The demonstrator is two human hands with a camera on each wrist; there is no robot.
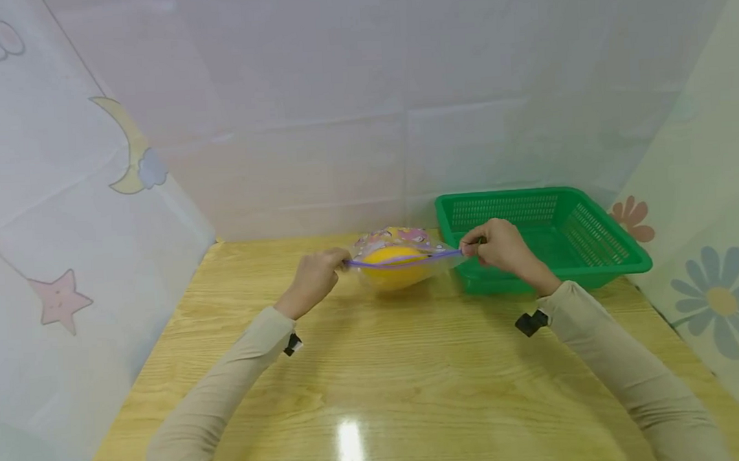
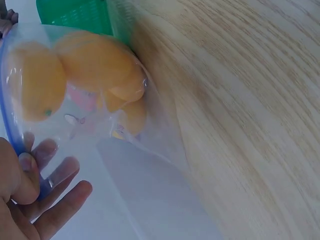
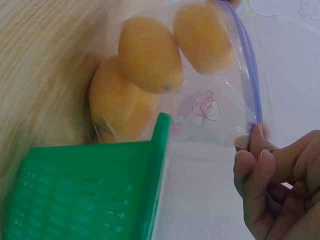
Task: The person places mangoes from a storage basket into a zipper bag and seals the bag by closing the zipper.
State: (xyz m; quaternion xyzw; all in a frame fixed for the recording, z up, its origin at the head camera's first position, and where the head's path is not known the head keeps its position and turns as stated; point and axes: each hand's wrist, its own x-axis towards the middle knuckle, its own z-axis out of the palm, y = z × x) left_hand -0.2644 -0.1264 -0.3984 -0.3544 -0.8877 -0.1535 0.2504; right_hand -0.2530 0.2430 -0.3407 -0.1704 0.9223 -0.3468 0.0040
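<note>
A clear zip bag (image 1: 429, 263) with a purple zip strip and pink cartoon prints is stretched between both hands. Inside it are several yellow-orange oval fruits (image 3: 150, 55), plainly seen in both wrist views. My left hand (image 1: 314, 277) pinches the left end of the strip between thumb and fingers; in the left wrist view some fingers (image 2: 65, 207) spread behind the clear film. At the opposite end, my right hand (image 1: 503, 247) pinches the strip's corner between thumb and fingertips. The bag's lower part hangs close over the table, near the green basket.
The green plastic basket (image 1: 619, 264) with slotted sides stands at the back right of the wood-grain table (image 1: 375, 368), partly behind my right hand. Pale printed sheets (image 1: 315, 123) hang behind the table and along both sides.
</note>
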